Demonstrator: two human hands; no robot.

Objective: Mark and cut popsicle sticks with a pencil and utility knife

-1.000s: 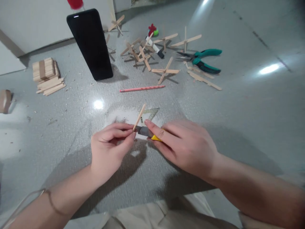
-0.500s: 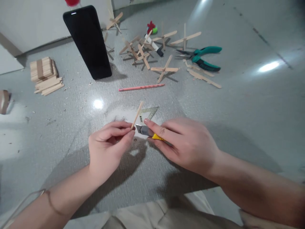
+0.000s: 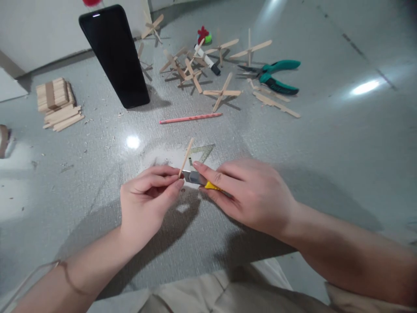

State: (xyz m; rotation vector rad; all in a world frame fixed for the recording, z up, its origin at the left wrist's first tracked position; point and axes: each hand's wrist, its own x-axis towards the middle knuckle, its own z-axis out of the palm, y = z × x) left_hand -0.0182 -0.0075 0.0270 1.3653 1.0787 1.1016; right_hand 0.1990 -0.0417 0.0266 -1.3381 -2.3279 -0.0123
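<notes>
Between thumb and fingers, my left hand (image 3: 151,198) pinches the lower end of a wooden craft stick (image 3: 186,155), which tilts up and slightly right. My right hand (image 3: 250,193) is closed around a yellow utility knife (image 3: 212,186), its forefinger stretched along the tool. The knife's blade (image 3: 188,174) points left, and its tip is at the stick's lower part, close to my left fingertips; whether it cuts in, I cannot tell. Behind the blade a clear set square (image 3: 202,153) lies on a white patch of the surface, partly covered by my right forefinger.
A pink pencil (image 3: 190,118) lies beyond my hands. Farther back are several crossed-stick pieces (image 3: 222,92), a white marker (image 3: 207,59) and green-handled pliers (image 3: 276,77). A black phone (image 3: 115,56) stands upright at left, near bundled craft sticks (image 3: 55,96). Wood shavings dot the surface.
The knife blade has come left, closing the small gap to the stick. My left hand keeps its pinch. The whole view has shifted slightly.
</notes>
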